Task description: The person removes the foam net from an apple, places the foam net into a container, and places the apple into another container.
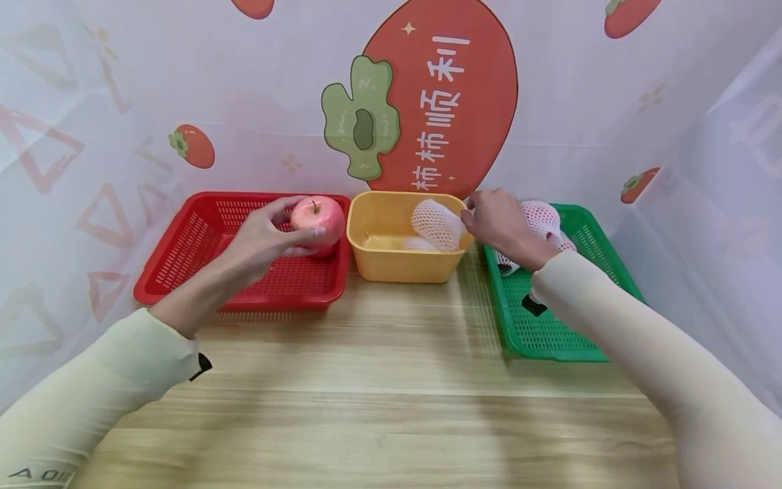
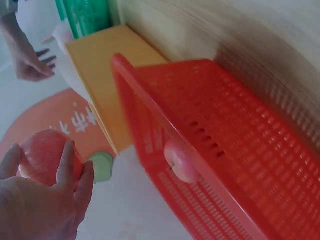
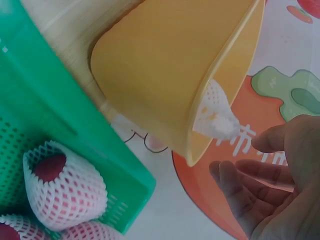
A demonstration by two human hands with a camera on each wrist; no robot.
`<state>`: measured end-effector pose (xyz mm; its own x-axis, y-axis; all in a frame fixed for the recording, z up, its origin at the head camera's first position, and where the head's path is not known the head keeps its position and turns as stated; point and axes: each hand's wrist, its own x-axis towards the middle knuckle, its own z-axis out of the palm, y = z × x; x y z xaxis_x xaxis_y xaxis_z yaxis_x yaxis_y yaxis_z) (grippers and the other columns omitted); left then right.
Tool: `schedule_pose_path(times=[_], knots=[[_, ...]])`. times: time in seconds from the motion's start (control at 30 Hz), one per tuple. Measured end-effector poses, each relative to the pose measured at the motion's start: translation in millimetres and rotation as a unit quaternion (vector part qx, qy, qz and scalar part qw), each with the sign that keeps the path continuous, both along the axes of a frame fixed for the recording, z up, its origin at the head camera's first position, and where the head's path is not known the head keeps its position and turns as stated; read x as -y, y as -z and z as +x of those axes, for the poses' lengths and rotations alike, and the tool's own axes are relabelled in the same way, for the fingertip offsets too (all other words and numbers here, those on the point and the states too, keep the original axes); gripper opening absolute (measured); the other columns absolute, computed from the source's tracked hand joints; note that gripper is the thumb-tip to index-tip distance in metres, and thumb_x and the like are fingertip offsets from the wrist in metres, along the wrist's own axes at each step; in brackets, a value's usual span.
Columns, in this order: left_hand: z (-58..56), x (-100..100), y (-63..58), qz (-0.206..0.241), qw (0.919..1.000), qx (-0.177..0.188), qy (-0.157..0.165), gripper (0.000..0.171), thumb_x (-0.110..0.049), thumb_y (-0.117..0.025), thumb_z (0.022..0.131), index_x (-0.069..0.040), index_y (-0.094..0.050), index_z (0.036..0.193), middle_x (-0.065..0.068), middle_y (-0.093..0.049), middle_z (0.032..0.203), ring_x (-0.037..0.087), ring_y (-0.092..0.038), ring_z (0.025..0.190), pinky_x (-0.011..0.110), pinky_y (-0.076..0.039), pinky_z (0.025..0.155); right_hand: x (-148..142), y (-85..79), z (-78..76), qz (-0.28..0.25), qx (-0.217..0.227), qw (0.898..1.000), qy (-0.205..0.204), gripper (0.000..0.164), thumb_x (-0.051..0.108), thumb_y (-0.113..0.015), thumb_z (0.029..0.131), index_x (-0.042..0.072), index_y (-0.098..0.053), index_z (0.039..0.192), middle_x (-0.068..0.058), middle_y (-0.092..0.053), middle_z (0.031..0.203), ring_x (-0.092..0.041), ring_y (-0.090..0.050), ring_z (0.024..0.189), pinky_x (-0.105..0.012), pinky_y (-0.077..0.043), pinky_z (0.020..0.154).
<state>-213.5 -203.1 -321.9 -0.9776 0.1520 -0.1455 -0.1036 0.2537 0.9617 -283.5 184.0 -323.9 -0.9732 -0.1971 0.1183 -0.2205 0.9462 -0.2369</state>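
Note:
My left hand [image 1: 259, 238] grips a red apple [image 1: 318, 221] above the right side of the red basket [image 1: 244, 300]. A second apple [image 2: 182, 162] lies in that basket, mostly hidden below the held one in the head view. At the right rim of the yellow bin [image 1: 403, 266] is my right hand [image 1: 501, 221]. Its fingers are loosely bent and spread, holding nothing in the right wrist view [image 3: 270, 180]. Close to those fingertips, a white foam net [image 1: 438, 224] sticks up inside the bin, with more white netting low beside it.
To the right stands a green basket [image 1: 559, 354] with several fruits in foam nets [image 3: 67, 187], partly hidden by the right forearm. The three containers stand in a row at the back of a wooden table [image 1: 379, 407]. Behind them hangs a printed cloth [image 1: 263, 149].

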Motion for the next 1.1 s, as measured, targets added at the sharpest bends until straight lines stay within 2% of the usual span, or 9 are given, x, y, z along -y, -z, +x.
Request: schedule_pose_path(times=[0.13, 0.23, 0.33, 0.5, 0.7, 0.9, 1.0, 1.1], knots=[[-10.9, 15, -1.0, -0.035, 0.9992, 0.008, -0.020, 0.100, -0.041, -0.087, 0.089, -0.020, -0.029, 0.168, 0.011, -0.045, 0.157, 0.031, -0.054, 0.135, 0.032, -0.062, 0.090, -10, -3.9, 0.6, 0.006, 0.005, 1.000, 0.009, 0.038, 0.026, -0.069, 0.100, -0.003, -0.072, 0.125, -0.018, -0.073, 0.088, -0.033, -0.068, 0.080, -0.043, -0.064, 0.074], [-18.5, 24, 1.0, -0.038, 0.9987, 0.012, -0.031, 0.102, -0.044, -0.085, 0.090, -0.021, -0.026, 0.169, 0.010, -0.042, 0.159, 0.031, -0.054, 0.136, 0.031, -0.062, 0.089, -20, -6.8, 0.8, 0.013, 0.005, 1.000, 0.011, 0.039, 0.025, -0.069, 0.099, -0.004, -0.072, 0.125, -0.022, -0.076, 0.101, -0.037, -0.071, 0.091, -0.050, -0.064, 0.082], [-25.6, 32, 3.6, -0.026, 0.9987, 0.018, -0.039, 0.101, -0.042, -0.084, 0.091, -0.020, -0.024, 0.170, 0.011, -0.040, 0.159, 0.031, -0.055, 0.136, 0.031, -0.062, 0.089, -32, -8.0, 0.7, 0.019, 0.011, 1.000, 0.014, 0.040, 0.025, -0.065, 0.099, -0.005, -0.071, 0.126, -0.024, -0.075, 0.106, -0.038, -0.072, 0.092, -0.055, -0.063, 0.086], [-36.3, 43, 7.9, -0.030, 0.9978, 0.029, -0.053, 0.102, -0.043, -0.081, 0.094, -0.018, -0.019, 0.170, 0.012, -0.038, 0.161, 0.031, -0.054, 0.136, 0.028, -0.062, 0.088, -51, -9.2, 0.6, 0.030, 0.020, 0.999, 0.024, 0.043, 0.027, -0.060, 0.101, -0.006, -0.069, 0.127, -0.025, -0.075, 0.098, -0.036, -0.071, 0.084, -0.055, -0.063, 0.080], [-47.3, 54, 11.6, -0.024, 0.9961, 0.045, -0.072, 0.102, -0.045, -0.079, 0.095, -0.018, -0.016, 0.171, 0.013, -0.037, 0.164, 0.032, -0.054, 0.137, 0.026, -0.062, 0.088, -71, -12.5, -4.0, 0.036, 0.046, 0.997, 0.044, 0.049, 0.031, -0.060, 0.101, -0.007, -0.066, 0.131, -0.032, -0.071, 0.115, -0.039, -0.070, 0.090, -0.056, -0.062, 0.079], [-59.5, 63, 13.6, -0.022, 0.9927, 0.067, -0.098, 0.106, -0.047, -0.080, 0.093, -0.019, -0.014, 0.171, 0.015, -0.032, 0.168, 0.034, -0.050, 0.144, 0.031, -0.060, 0.091, -95, -14.7, -12.2, 0.031, 0.073, 0.995, 0.061, 0.055, 0.034, -0.063, 0.101, -0.009, -0.061, 0.136, -0.037, -0.066, 0.124, -0.041, -0.069, 0.090, -0.050, -0.062, 0.067], [-64.5, 66, 15.4, -0.030, 0.9912, 0.073, -0.106, 0.108, -0.048, -0.080, 0.092, -0.018, -0.013, 0.171, 0.016, -0.031, 0.168, 0.035, -0.049, 0.144, 0.032, -0.060, 0.092, -107, -13.6, -15.4, 0.031, 0.078, 0.994, 0.066, 0.057, 0.035, -0.064, 0.101, -0.011, -0.062, 0.134, -0.037, -0.067, 0.119, -0.042, -0.068, 0.089, -0.049, -0.062, 0.067], [-69.0, 69, 18.8, -0.036, 0.9895, 0.079, -0.115, 0.108, -0.048, -0.080, 0.092, -0.017, -0.013, 0.171, 0.017, -0.032, 0.166, 0.036, -0.051, 0.142, 0.031, -0.060, 0.091, -117, -10.1, -18.3, 0.030, 0.079, 0.994, 0.069, 0.058, 0.040, -0.066, 0.101, -0.013, -0.064, 0.126, -0.033, -0.069, 0.105, -0.040, -0.064, 0.084, -0.046, -0.059, 0.065]])
